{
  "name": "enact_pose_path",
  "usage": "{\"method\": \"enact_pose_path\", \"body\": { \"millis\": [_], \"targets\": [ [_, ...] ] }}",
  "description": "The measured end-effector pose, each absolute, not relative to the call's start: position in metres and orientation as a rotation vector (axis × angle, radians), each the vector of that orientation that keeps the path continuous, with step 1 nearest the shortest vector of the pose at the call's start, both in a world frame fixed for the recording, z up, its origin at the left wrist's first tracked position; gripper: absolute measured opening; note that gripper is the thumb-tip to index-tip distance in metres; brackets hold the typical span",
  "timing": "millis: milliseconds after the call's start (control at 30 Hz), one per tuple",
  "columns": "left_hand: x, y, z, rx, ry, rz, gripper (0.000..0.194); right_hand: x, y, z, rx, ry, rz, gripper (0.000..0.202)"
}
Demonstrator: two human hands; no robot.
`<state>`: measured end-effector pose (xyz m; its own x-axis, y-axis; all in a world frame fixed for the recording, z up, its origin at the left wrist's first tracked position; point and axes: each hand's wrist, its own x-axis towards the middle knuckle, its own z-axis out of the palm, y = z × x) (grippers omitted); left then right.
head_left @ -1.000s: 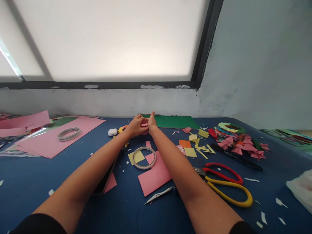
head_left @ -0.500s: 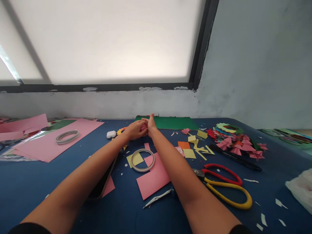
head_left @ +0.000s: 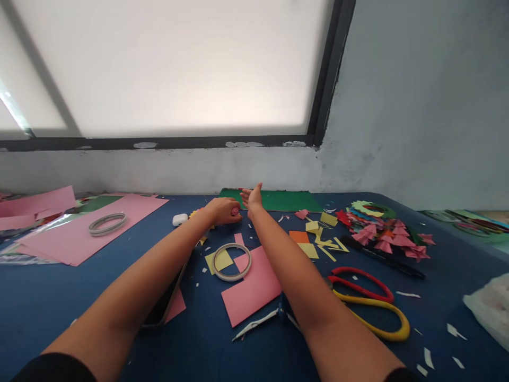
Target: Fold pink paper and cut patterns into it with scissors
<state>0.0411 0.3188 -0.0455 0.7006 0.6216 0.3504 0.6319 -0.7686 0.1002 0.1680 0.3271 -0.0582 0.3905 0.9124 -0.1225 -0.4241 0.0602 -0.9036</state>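
**Small pink paper piece gripped in left hand, far centre of table**

The small folded pink paper piece (head_left: 235,211) sits at 12 o'clock on the blue table (head_left: 47,297), pinched in the curled fingers of the left hand (head_left: 222,209). The right hand (head_left: 251,199), just beside it at 1 o'clock, is spread with fingers apart and holds nothing.

Progress, judged: folding of this piece appears well along; whether it is complete cannot be told. A heap of finished pink folded shapes (head_left: 382,233) lies at 2 o'clock.

Count: two tape rings, one (head_left: 231,261) at 6 o'clock of the hands, one (head_left: 107,223) at 9 o'clock; one pair of red-and-yellow scissors (head_left: 369,302) at 4 o'clock; one green sheet (head_left: 286,200) behind the hands; one white earbud case (head_left: 180,219).
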Motion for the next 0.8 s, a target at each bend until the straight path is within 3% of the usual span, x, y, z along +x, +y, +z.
{"method": "enact_pose_path", "body": {
  "millis": [133,400,600,800],
  "targets": [
    [0.042,0.318,-0.051,-2.811,-1.134,-0.661,0.02,0.173,0.327,-0.054,-1.072,-0.573,1.093,0.067],
    [0.041,0.317,-0.046,-2.915,-1.244,-0.951,0.036,0.173,0.329,-0.062,-1.086,-0.602,1.115,0.066],
    [0.049,0.32,-0.038,-2.619,-1.704,-1.547,0.057,0.159,0.326,-0.073,-1.1,-0.627,1.139,0.065],
    [0.051,0.301,-0.058,-2.104,-2.142,-1.915,0.044,0.151,0.325,-0.078,-1.118,-0.65,1.099,0.064]
  ]
}}
